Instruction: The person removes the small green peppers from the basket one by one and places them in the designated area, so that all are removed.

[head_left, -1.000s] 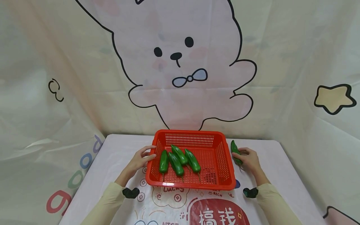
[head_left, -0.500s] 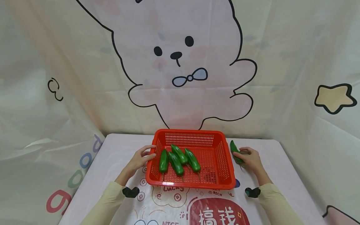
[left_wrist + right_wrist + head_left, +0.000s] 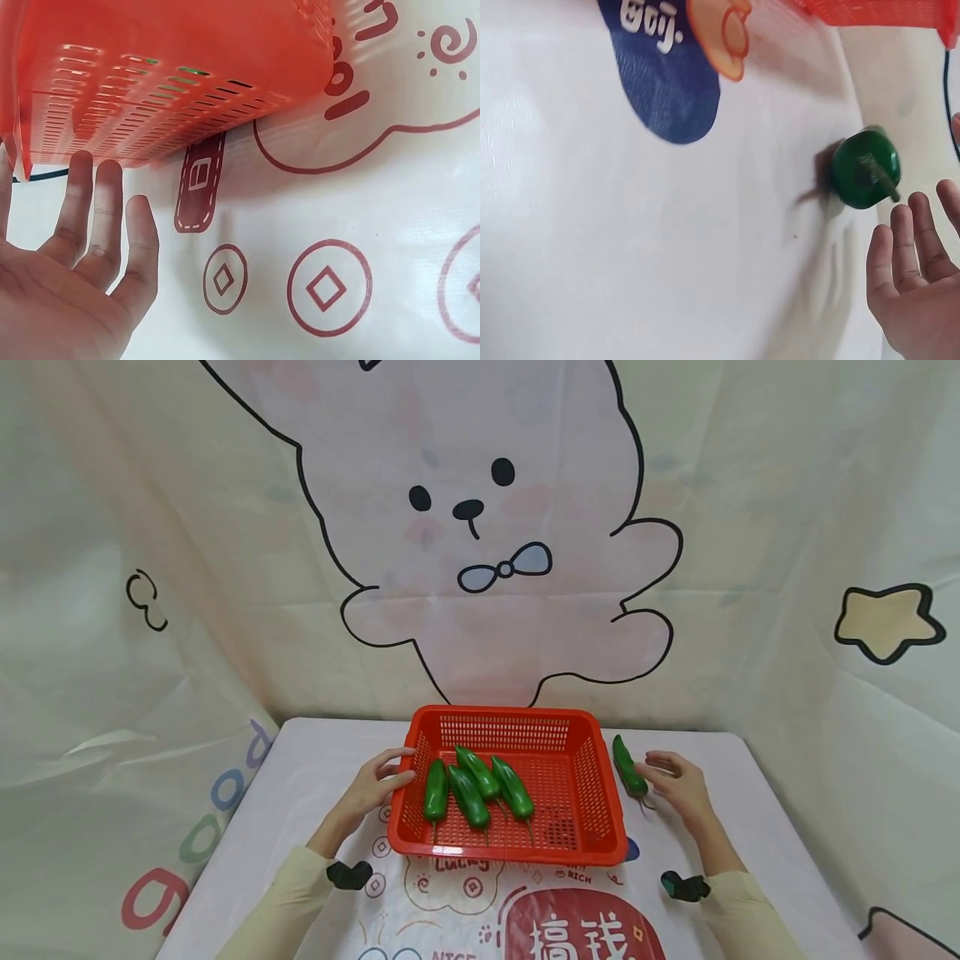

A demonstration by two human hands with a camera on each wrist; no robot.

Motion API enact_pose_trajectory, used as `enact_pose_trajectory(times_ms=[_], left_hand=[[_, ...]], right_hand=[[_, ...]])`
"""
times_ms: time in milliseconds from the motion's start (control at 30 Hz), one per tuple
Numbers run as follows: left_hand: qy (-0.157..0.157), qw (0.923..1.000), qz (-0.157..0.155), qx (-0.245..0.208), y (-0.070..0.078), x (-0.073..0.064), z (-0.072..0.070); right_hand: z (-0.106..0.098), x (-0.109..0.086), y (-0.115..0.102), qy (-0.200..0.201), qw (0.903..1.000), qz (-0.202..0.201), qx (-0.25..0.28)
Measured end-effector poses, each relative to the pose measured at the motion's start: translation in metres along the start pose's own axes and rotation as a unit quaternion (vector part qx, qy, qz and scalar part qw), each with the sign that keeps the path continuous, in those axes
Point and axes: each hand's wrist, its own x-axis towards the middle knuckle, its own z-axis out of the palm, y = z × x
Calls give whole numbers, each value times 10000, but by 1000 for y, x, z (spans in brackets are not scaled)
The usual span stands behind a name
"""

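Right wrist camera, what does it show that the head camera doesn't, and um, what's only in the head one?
Only the right wrist view shows the orange print and the white lettering on the blue print.

Only the head view shows the four green peppers inside the basket, the left hand at its side, and the cartoon animal and star behind.

Both show the right hand, the lone green pepper outside the basket, the blue print, and at least part of the red basket.

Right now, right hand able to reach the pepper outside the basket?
Likely yes: the right hand is beside that green pepper, nothing visible between them; the basket is on the pepper's other side.
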Motion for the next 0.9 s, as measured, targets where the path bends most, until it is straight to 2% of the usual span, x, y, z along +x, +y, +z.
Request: enact_pose_trajectory(times_ms=[267,533,733,900], left_hand=[[120,9999,-29,-93,-1,-2,2],[189,9998,77,-75,-3,-1,4],[230,9997,119,-52,-2,-3,5],[237,9996,158,-72,-2,-2,6]], right_hand=[[0,-11,-14,200,9945,-648,797],[-1,-17,-38,234,9901,-1070,878],[1,-18,-63,58,9822,-1517,1102],[5,-18,-84,-231,9785,-1650,1217]])
